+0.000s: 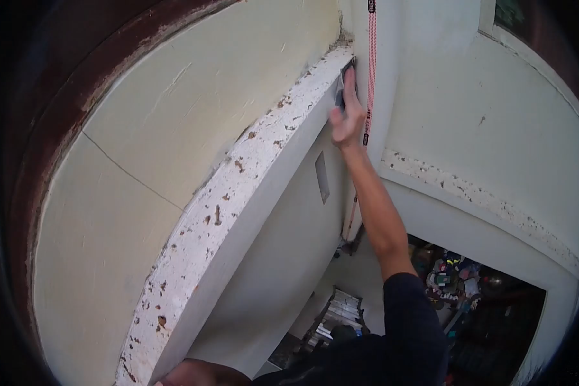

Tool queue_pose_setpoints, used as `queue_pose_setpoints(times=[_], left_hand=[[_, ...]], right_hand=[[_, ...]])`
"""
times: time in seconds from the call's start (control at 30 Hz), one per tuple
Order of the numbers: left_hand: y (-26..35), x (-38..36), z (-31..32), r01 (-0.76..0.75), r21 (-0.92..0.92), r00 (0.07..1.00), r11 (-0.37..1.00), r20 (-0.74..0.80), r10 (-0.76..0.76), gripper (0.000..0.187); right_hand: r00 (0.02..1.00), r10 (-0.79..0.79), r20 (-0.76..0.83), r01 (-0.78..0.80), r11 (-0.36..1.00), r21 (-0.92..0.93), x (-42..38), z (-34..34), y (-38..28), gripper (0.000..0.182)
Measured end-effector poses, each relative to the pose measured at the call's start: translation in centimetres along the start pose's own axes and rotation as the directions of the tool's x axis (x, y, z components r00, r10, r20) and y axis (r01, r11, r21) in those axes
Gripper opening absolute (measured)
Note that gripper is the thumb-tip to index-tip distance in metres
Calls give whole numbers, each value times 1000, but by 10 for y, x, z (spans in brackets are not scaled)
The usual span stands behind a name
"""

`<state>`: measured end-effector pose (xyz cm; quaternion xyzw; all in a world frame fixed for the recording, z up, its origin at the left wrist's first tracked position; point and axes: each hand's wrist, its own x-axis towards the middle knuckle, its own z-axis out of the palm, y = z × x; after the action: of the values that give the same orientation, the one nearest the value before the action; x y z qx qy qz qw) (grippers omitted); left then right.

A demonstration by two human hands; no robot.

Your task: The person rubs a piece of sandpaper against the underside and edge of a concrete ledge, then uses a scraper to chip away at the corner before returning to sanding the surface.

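My right hand (pixel 349 119) is raised at the far end of a white, pitted ledge (pixel 238 167). Its fingers press a dark, flat pad (pixel 342 90) against the ledge's side face, near the corner. The pad is partly covered by the fingers. At the lower edge of the view, my left hand (pixel 196 373) shows only in part beside the near end of the ledge; its fingers are hidden. Brown chips and holes mark the ledge's surface.
A pipe (pixel 372 64) with red printed marking runs down beside my right hand. A cracked cream wall (pixel 128 148) rises left of the ledge. Far below are a ladder (pixel 341 312) and a doorway with piled items (pixel 453 280). Another pitted ledge (pixel 482 190) is at right.
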<state>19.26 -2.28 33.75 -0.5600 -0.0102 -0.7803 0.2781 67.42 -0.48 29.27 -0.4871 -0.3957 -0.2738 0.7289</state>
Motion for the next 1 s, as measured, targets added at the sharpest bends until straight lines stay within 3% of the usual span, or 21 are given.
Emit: queue_pose_setpoints(times=[0.1, 0.13, 0.2, 0.23, 0.27, 0.3, 0.33, 0.37, 0.43, 0.47, 0.53, 0.57, 0.63, 0.7, 0.77, 0.9, 0.97, 1.0], left_hand=[[1, -3, 4, -1, 6, 999, 1000, -54, 2, 33], [1, -6, 7, -1, 11, 997, 1000, -75, 2, 33], [0, -10, 8, -7, 18, 995, 1000, -98, 9, 33], [-2, -7, 3, -10, 12, 996, 1000, -84, 11, 33], [-3, -5, 0, -11, 11, 996, 1000, -84, 12, 33], [-3, -3, -3, -8, 9, 997, 1000, -82, 8, 33], [-4, 1, -8, -6, 2, 998, 1000, -70, 6, 34], [-6, 0, -4, -8, -6, 996, 1000, -88, 8, 34], [-1, -8, 5, 5, -6, 991, 1000, -134, -6, 34], [-2, -10, 9, 4, -11, 989, 1000, -151, -6, 34], [-6, -10, 10, 4, -27, 987, 1000, -161, -8, 34], [-7, -11, 10, 4, -30, 985, 1000, -170, -9, 34], [-5, -9, 4, 13, -30, 986, 999, -168, -18, 34], [-3, -13, 11, 15, -32, 977, 999, -211, -21, 34], [-1, -16, 15, 19, -41, 972, 999, -232, -29, 34], [0, -13, 10, 34, -65, 970, 997, -238, -48, 34], [0, -8, 2, 41, -73, 973, 996, -226, -57, 34], [-1, -12, 9, 37, -81, 966, 996, -254, -56, 34]], right_hand=[[985, -164, -44, 165, 986, 21, -18, 8, -20, 94], [935, -337, 112, 341, 940, -20, -33, 5, -25, 92], [698, -583, 415, 648, 762, -20, -55, 2, -30, 89], [711, -570, 412, 631, 775, -19, -47, -1, -28, 89], [896, -364, 256, 391, 918, -63, -15, -3, -18, 92], [990, -109, 92, 115, 991, -64, 8, -4, -8, 94], [982, -165, 88, 173, 981, -92, 4, -1, 9, 96], [982, -175, 78, 182, 979, -93, -12, 5, -14, 96], [910, -370, 185, 338, 923, 183, -57, 18, -75, 91], [908, -379, 178, 348, 919, 183, -52, 13, -65, 91], [786, -515, 343, 523, 849, 75, -44, -1, -38, 92], [786, -517, 339, 525, 848, 76, -29, 4, -31, 92], [970, -243, 28, 245, 968, -53, -7, 11, -21, 94], [964, -262, 38, 263, 965, -10, -38, 11, -61, 95], [789, -448, 421, 460, 884, 78, -67, 2, -98, 97], [851, -392, 350, 454, 884, -114, -13, -5, -20, 99], [983, -169, 73, 175, 981, -80, 1, 2, -20, 98], [970, -227, 91, 232, 972, -49, -20, 6, -39, 98]])
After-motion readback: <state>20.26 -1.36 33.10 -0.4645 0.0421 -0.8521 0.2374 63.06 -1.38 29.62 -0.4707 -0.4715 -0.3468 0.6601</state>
